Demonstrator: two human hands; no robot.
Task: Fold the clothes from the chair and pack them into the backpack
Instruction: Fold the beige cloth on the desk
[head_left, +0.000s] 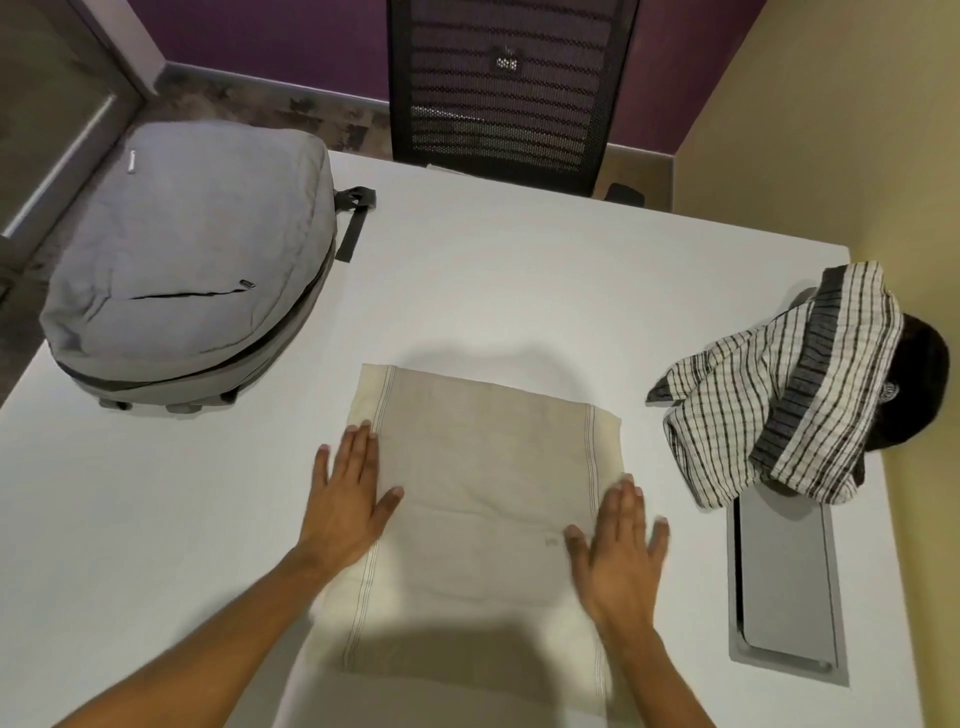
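Beige cloth (470, 525) flat on white bench (519, 270), long axis running toward viewer. Left hand (349, 501) and right hand (618, 545) spread, pressing side edges. Grey backpack (192, 260) far left.

We see white tabletop (493, 291). Grey backpack (192, 260) far left, beige cloth (483, 499) flat near centre, checked cloth (779, 389) heaped right, grey hatch (784, 587) set in near right.
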